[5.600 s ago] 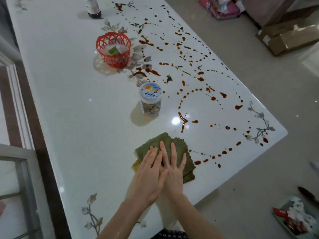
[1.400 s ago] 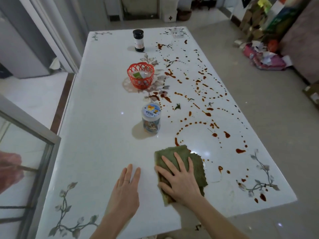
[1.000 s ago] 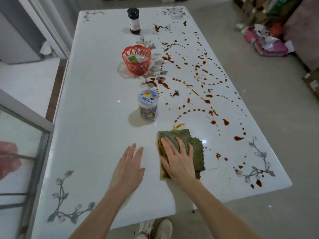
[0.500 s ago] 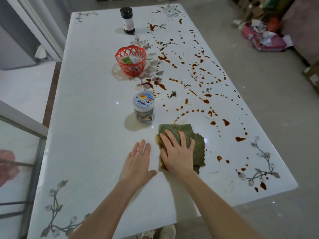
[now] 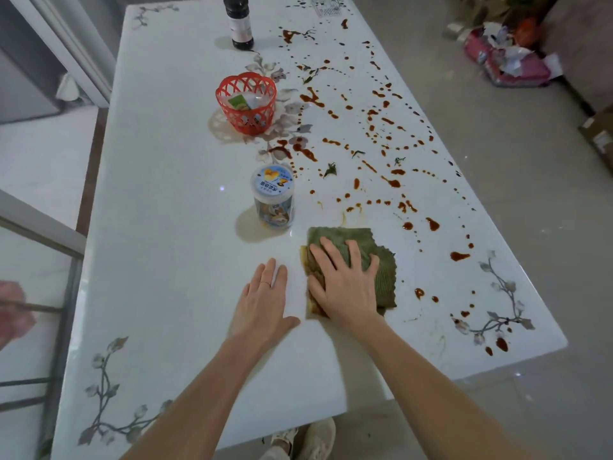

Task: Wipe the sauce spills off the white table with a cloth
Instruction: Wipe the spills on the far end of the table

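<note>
My right hand [image 5: 345, 287], fingers flat, is pushing the cloth [image 5: 381, 273] further up-frame; my left hand [image 5: 265, 303] is resting flat beside it; spills [image 5: 393, 183] are remaining above.

Holds both bare forearms out over the near edge of the table [image 5: 172, 260]; presses right hand [image 5: 345, 283] flat on the cloth [image 5: 384, 277], fingers spread; rests left hand [image 5: 265, 303] palm-down just beside, fingers straight.

White table [image 5: 166, 227]; cloth [image 5: 384, 277], jar [image 5: 273, 197], basket [image 5: 247, 104], bottle [image 5: 239, 21]
</note>
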Motion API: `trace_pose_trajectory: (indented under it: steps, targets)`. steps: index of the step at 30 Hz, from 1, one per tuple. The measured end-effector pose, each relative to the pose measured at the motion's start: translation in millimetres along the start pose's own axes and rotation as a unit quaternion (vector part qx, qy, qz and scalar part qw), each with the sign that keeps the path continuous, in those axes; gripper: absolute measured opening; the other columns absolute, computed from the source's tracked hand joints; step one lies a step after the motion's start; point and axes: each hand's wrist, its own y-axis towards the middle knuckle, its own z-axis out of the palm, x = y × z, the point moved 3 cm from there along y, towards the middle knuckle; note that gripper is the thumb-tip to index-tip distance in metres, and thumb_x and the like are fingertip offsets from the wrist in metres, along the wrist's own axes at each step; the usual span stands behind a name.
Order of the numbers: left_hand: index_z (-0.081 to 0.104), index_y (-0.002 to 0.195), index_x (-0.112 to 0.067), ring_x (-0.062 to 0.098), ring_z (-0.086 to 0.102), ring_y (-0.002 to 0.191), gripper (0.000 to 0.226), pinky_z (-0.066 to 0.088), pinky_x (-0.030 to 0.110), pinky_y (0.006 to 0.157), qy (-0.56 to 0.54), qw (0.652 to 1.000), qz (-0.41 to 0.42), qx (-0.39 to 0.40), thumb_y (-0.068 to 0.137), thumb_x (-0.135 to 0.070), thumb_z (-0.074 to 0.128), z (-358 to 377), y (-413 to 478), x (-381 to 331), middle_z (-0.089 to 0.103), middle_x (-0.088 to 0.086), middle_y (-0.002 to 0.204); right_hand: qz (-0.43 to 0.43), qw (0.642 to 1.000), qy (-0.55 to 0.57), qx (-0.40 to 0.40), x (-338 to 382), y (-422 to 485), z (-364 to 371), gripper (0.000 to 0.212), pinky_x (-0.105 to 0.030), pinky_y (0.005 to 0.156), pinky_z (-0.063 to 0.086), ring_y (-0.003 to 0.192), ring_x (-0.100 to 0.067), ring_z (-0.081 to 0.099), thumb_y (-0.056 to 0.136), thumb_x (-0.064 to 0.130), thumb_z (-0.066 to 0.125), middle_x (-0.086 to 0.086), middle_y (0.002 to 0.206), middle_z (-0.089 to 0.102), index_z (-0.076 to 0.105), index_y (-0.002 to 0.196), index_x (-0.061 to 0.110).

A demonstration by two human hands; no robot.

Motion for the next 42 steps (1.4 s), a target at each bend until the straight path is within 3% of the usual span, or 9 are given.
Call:
trace_pose_trajectory:
  steps: [5, 7, 11, 17, 20, 24, 32, 38, 42]
  targets:
    - [-0.004, 0.150, -0.014, 0.023, -0.009, 0.146, 0.098, 0.011, 0.038, 0.119, 0.002, 1.000, -0.001, 0.007, 0.085, -0.047, 0.062, -1.3, -1.6, -0.9, -0.012, 0.005, 0.158, 0.107, 0.994, 0.029, -0.017, -19.9, 27.1, -13.4, 0.061, -0.068, 0.114, 0.008, 0.150, -0.032, 0.004, 0.100, 0.057, 0.029, 0.010, 0.165, 0.011, 0.016, 0.156, 0.037]
    - [-0.003, 0.150, -0.015, 0.023, -0.008, 0.146, 0.098, 0.011, 0.037, 0.119, -0.003, 1.000, -0.004, 0.006, 0.084, -0.046, 0.063, -0.5, -1.7, 0.2, -0.012, 0.005, 0.158, 0.122, 0.991, 0.041, -0.025, -6.6, 6.6, -5.3, 0.062, -0.068, 0.113, 0.010, 0.149, -0.034, 0.009, 0.099, 0.056, 0.032, 0.008, 0.165, 0.015, 0.020, 0.156, 0.035]
    - [-0.002, 0.150, -0.015, 0.022, -0.008, 0.146, 0.098, 0.011, 0.036, 0.119, -0.008, 1.000, -0.001, 0.004, 0.084, -0.048, 0.062, -0.6, -0.9, 0.8, -0.012, 0.004, 0.158, 0.039, 0.999, 0.005, -0.027, 1.8, -34.0, 5.6, 0.063, -0.070, 0.104, 0.028, 0.139, -0.035, 0.033, 0.091, 0.059, 0.034, 0.006, 0.155, 0.039, 0.040, 0.148, 0.033]
    - [-0.003, 0.150, -0.015, 0.023, -0.008, 0.146, 0.098, 0.010, 0.035, 0.118, -0.003, 1.000, -0.001, 0.008, 0.084, -0.047, 0.062, -1.1, -1.9, 0.3, -0.012, 0.005, 0.158, 0.143, 0.989, 0.033, -0.030, -31.3, -4.2, -8.4, 0.063, -0.063, 0.113, 0.012, 0.149, -0.029, 0.008, 0.098, 0.059, 0.032, 0.009, 0.165, 0.014, 0.019, 0.155, 0.037]
    - [-0.004, 0.150, -0.015, 0.022, -0.009, 0.146, 0.098, 0.009, 0.035, 0.117, -0.005, 1.000, -0.005, 0.010, 0.085, -0.047, 0.061, 0.4, -1.5, 2.1, -0.013, 0.003, 0.158, 0.142, 0.988, 0.023, -0.052, -6.0, -35.5, 5.5, 0.063, -0.067, 0.110, 0.019, 0.145, -0.032, 0.021, 0.095, 0.060, 0.031, 0.006, 0.162, 0.026, 0.028, 0.153, 0.036]
    - [-0.005, 0.150, -0.016, 0.021, -0.010, 0.146, 0.099, 0.008, 0.036, 0.118, -0.017, 1.000, -0.009, 0.014, 0.085, -0.047, 0.062, 0.7, -0.1, 0.9, -0.014, 0.003, 0.158, 0.036, 0.998, -0.003, -0.054, -10.5, -75.8, 18.2, 0.061, -0.066, 0.101, 0.034, 0.135, -0.031, 0.042, 0.090, 0.061, 0.037, 0.006, 0.151, 0.045, 0.044, 0.145, 0.036]
    - [-0.003, 0.150, -0.016, 0.022, -0.010, 0.146, 0.097, 0.009, 0.035, 0.118, -0.008, 1.000, -0.008, 0.016, 0.085, -0.047, 0.061, 2.0, -1.5, 2.3, -0.013, 0.003, 0.158, 0.205, 0.974, 0.023, -0.093, -47.2, -60.2, 10.0, 0.063, -0.064, 0.109, 0.020, 0.141, -0.030, 0.023, 0.092, 0.061, 0.028, 0.004, 0.158, 0.034, 0.035, 0.150, 0.036]
    - [-0.003, 0.150, -0.015, 0.022, -0.009, 0.146, 0.097, 0.009, 0.035, 0.119, -0.001, 1.000, -0.003, 0.015, 0.085, -0.048, 0.060, 1.2, 0.3, 2.4, -0.012, 0.004, 0.158, 0.075, 0.990, -0.013, -0.120, -40.6, -108.0, 24.6, 0.063, -0.062, 0.103, 0.032, 0.134, -0.029, 0.041, 0.089, 0.064, 0.038, 0.004, 0.151, 0.045, 0.045, 0.145, 0.036]
    - [-0.002, 0.151, -0.015, 0.022, -0.008, 0.146, 0.097, 0.008, 0.035, 0.118, -0.001, 1.000, -0.002, 0.015, 0.084, -0.049, 0.061, 1.1, 1.5, 4.5, -0.011, 0.004, 0.158, 0.189, 0.974, -0.006, -0.127, -73.3, -87.0, 14.8, 0.063, -0.063, 0.105, 0.028, 0.137, -0.029, 0.035, 0.090, 0.062, 0.036, 0.004, 0.153, 0.042, 0.043, 0.146, 0.036]
